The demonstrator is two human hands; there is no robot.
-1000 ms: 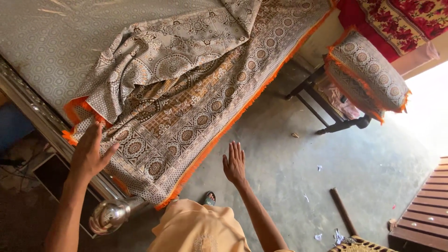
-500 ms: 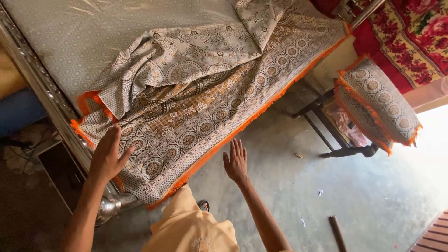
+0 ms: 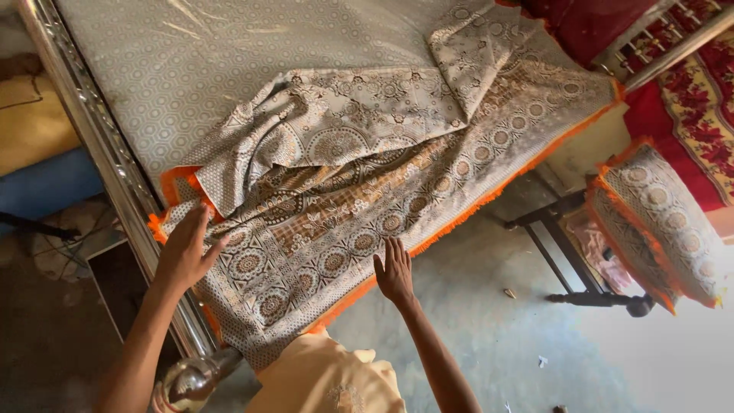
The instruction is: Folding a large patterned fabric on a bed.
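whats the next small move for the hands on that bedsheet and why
Probably close both hands on the patterned bedsheet and pull it flat. The left hand lies open on its corner by the bed rail, the right hand is open at the orange fringe, and the sheet is bunched mid-mattress.

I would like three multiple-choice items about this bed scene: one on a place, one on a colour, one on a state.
1. Where does the left hand rest?
A. on the sheet's corner
B. on the floor
C. on the pillow

2. What colour is the fringe of the sheet?
A. blue
B. orange
C. green

3. How does the sheet lie?
A. flat
B. rumpled
C. rolled up

A: palm lies on the corner by the bed rail.
B: orange edge shows.
B: a folded-over heap sits mid-bed.
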